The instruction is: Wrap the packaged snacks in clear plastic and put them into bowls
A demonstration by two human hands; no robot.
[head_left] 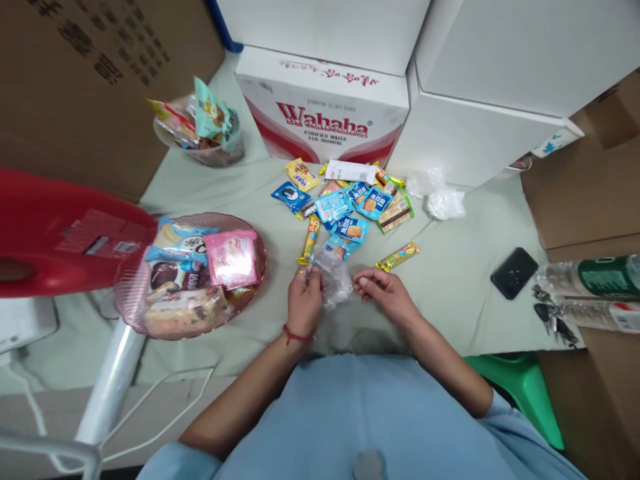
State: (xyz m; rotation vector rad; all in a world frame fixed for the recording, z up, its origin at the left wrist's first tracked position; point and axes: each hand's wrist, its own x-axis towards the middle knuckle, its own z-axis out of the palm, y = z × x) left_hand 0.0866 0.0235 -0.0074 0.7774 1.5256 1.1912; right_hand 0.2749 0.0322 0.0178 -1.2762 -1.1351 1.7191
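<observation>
A crumpled clear plastic bag (336, 277) is gripped at its left side by my left hand (305, 300), the one with a red cord at the wrist. My right hand (383, 293) is just beside the bag's right edge, its fingers bent together in a pinch. Whatever may lie between those fingertips is too small to make out. Past the bag lies a loose pile of small snack packets, among them blue packets (351, 229), a yellow packet (302, 175) and a white packet (351, 172). A yellow snack bar (397, 257) lies apart, beyond my right hand.
A pink glass bowl (263, 267) of wrapped snacks stands left, near a red object (75, 233). Behind are a clear tub (210, 155) of snacks and a Wahaha carton (325, 127). Crumpled white plastic (445, 202), a phone (514, 273), keys (553, 320) and bottles (590, 277) lie right.
</observation>
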